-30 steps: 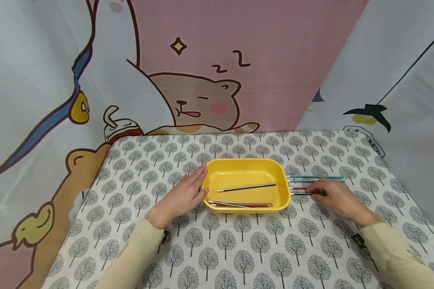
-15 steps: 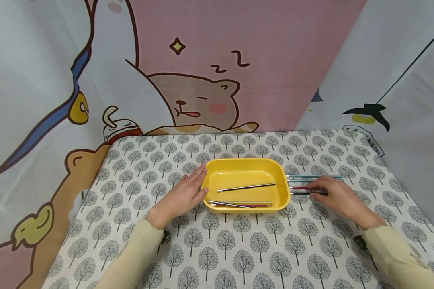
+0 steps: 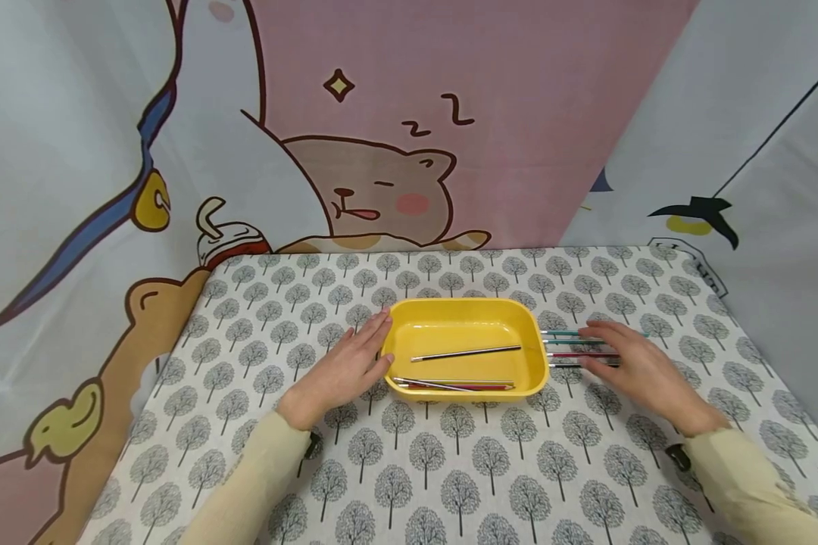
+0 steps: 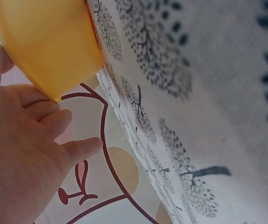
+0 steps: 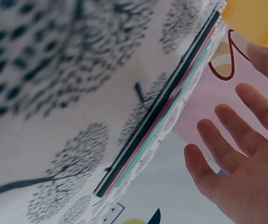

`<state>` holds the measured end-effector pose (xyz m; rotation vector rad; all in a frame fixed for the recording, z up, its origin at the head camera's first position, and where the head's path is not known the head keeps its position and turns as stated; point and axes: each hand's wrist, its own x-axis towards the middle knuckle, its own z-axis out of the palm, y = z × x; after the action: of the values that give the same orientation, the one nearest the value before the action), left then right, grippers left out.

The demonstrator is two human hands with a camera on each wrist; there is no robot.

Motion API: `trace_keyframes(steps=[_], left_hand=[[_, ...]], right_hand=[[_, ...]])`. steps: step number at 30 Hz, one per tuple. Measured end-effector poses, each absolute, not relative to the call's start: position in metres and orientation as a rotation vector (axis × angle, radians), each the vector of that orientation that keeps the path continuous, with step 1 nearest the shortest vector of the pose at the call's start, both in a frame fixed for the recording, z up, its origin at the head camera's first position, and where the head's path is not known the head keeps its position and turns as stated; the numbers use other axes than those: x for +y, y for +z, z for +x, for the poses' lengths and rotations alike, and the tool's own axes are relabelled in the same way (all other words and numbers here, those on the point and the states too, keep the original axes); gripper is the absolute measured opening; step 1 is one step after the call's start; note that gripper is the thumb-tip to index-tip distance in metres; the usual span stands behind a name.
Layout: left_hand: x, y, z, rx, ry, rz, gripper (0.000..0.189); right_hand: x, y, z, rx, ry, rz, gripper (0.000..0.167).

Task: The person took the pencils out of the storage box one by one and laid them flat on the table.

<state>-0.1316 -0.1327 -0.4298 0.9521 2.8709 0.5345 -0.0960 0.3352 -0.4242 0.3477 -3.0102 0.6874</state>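
Spread right hand (image 3: 641, 375) wider at frame right, gripping nothing; rested left hand (image 3: 341, 376) unclenched against yellow tray (image 3: 450, 333); apparently loaded several pencils (image 3: 487, 387), leaving four pencils (image 5: 156, 108) outside.

"What can't I see from here?"

"In my head view, the right hand (image 3: 637, 371) covers parts of the pencils (image 3: 576, 354) beside the box (image 3: 463, 313)."

"And the wrist views?"

"My left one loses part of the box past its top edge; my right one crops that hand, and the nearest cloth (image 5: 12, 144) is blurred."
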Motion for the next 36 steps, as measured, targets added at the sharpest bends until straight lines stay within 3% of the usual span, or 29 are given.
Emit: trace_keyframes(steps=[9,36], left_hand=[[-0.133,-0.431,-0.133,2.879,0.548,0.972,0.066],[-0.132,-0.432,-0.133,2.868,0.538,0.939,0.065]], right_hand=[[0.311,-0.409,-0.100,-2.964,0.787,0.358,0.067],[0.217,-0.398,-0.117,-2.864,0.964,0.642,0.067]])
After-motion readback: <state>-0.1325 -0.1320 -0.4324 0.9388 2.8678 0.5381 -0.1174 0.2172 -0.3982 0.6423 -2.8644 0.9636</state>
